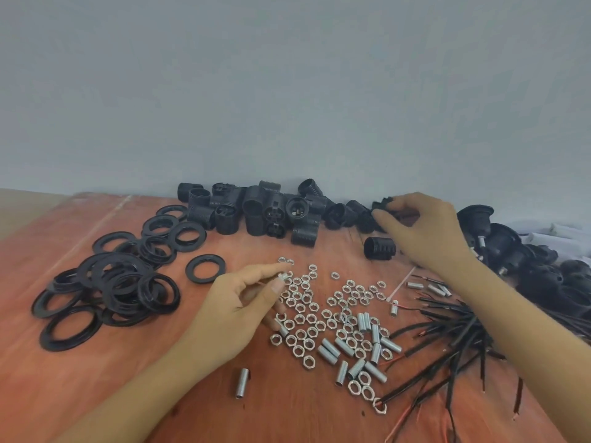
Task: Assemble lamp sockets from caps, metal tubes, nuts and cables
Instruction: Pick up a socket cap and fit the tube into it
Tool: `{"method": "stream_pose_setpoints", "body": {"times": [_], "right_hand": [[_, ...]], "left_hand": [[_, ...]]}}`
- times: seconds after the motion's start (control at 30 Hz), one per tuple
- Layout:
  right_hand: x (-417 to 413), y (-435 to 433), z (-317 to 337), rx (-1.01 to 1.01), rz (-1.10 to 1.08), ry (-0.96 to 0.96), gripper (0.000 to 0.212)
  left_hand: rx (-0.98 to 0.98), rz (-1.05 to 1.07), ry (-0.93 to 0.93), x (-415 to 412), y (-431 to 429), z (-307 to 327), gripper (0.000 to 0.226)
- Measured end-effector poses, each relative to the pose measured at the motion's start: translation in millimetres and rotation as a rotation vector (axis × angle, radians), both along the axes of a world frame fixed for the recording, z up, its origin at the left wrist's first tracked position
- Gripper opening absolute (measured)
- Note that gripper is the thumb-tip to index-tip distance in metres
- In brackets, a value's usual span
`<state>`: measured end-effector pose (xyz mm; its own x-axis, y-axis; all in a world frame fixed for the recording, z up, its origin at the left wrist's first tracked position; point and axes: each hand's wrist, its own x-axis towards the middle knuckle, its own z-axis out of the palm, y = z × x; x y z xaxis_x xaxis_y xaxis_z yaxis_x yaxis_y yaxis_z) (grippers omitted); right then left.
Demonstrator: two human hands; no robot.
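2 hands work around the nuts [323, 318]: left hand [238, 310] pinches a small metal part, right hand [425, 231] closes on a cap [382, 207] beyond them, finished sockets [499, 241] piled right, many parts loose.

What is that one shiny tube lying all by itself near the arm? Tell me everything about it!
The lone metal tube is a short silvery cylinder with fine threads along its side. It lies on the reddish wooden table, tipped slightly from straight, just beside the left forearm. It sits apart from the pile; whether it touches the arm is unclear.
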<state>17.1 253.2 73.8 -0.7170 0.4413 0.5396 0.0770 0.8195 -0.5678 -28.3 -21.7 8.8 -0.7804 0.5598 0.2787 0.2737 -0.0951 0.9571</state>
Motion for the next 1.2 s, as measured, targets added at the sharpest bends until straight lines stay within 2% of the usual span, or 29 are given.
{"method": "stream_pose_setpoints", "body": {"times": [0.1, 0.17, 0.23, 0.3, 0.43, 0.7, 1.03, 1.2], "right_hand": [[28, -48, -8, -0.365, 0.266, 0.017, 0.016], [42, -71, -15, -0.576, 0.42, -0.008, 0.038], [48, -84, -25, -0.757, 0.487, -0.038, 0.058], [50, -92, -35, -0.865, 0.546, -0.044, 0.061], [53, -97, -49, -0.929, 0.643, -0.055, 0.047], [55, -93, -53, -0.951, 0.674, -0.116, 0.046], [59, -94, -55, -0.724, 0.639, -0.108, 0.046], [58, -93, -56, -0.761, 0.625, -0.116, 0.047]], "left_hand": [[-0.027, -0.023, 0.031, 1, -1, -1, 0.031], [-0.041, -0.033, 0.052, 3, -1, -1, 0.031], [-0.011, -0.044, 0.05, 6, -1, 1, 0.03], [0.031, -0.044, 0.037, 6, 0, 2, 0.02], [0.069, -0.051, 0.04, 6, 1, 3, 0.01], [0.025, -0.061, 0.046, 6, -1, 3, 0.012], [-0.012, -0.134, -0.098, 5, -2, 8, 0.016], [-0.036, -0.067, 0.016, 7, -1, 7, 0.017]]}}
